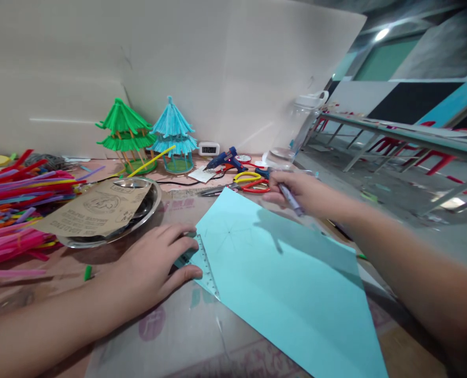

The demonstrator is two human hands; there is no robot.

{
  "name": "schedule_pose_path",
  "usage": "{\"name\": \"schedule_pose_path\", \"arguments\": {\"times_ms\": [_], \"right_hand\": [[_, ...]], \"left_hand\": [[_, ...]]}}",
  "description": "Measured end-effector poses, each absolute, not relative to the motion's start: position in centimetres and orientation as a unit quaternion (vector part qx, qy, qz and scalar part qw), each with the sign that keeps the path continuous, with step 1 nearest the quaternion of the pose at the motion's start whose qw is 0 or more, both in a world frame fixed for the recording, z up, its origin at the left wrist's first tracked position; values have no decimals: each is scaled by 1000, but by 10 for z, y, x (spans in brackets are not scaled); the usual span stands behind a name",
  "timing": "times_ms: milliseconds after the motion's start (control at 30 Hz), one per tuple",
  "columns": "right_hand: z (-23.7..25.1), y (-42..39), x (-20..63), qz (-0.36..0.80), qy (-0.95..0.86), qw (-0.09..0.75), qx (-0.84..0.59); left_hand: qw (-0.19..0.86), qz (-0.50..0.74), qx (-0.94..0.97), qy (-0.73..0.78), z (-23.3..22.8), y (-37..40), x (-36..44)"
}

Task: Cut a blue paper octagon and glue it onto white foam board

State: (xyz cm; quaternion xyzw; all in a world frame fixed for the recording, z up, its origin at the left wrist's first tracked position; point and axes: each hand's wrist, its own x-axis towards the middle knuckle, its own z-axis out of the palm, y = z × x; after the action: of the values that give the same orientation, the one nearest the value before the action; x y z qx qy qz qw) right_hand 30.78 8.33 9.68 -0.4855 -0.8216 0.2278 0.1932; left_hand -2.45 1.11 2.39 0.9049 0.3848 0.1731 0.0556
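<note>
My left hand (166, 257) rests at the left edge of a light blue sheet of paper (288, 283). Its fingers and thumb grip a clear set square (207, 262), whose marked edge and pointed corner lie on the sheet; the rest is under the hand. Faint pencil lines cross in a star (229, 232) near the sheet's far corner. Above the sheet's far edge, my right hand (288, 191) is closed around a greyish-purple pen (291, 199) that slants downward, casting a shadow on the paper. Beyond this hand are pliers with red and yellow handles (251, 181).
A metal bowl (156, 202) with brown cardboard on it and many coloured pipe cleaners (20, 210) lie left. Behind stand green (125, 131) and blue (173, 131) pipe-cleaner pavilions, a small clock (208, 149), a glue gun (225, 157) and a clear bottle (296, 126).
</note>
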Motion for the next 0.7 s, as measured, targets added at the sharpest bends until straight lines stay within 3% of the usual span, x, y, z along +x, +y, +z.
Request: {"name": "schedule_pose_path", "arguments": {"times_ms": [67, 100, 167, 333, 500, 700], "right_hand": [[82, 74, 282, 473, -731, 319, -375], [73, 70, 269, 605, -660, 308, -322], [54, 62, 246, 742, -558, 245, -280], [31, 59, 234, 647, -566, 426, -281], [29, 62, 243, 662, -544, 423, -297], [30, 52, 240, 578, -630, 384, -348]], "left_hand": [[51, 167, 912, 372, 23, 12, -24], [48, 165, 913, 369, 23, 12, -24], [39, 168, 916, 362, 22, 12, -24], [23, 181, 923, 337, 18, 12, -26], [-14, 193, 943, 269, 20, 8, -26], [-68, 196, 945, 254, 22, 3, -21]]}}
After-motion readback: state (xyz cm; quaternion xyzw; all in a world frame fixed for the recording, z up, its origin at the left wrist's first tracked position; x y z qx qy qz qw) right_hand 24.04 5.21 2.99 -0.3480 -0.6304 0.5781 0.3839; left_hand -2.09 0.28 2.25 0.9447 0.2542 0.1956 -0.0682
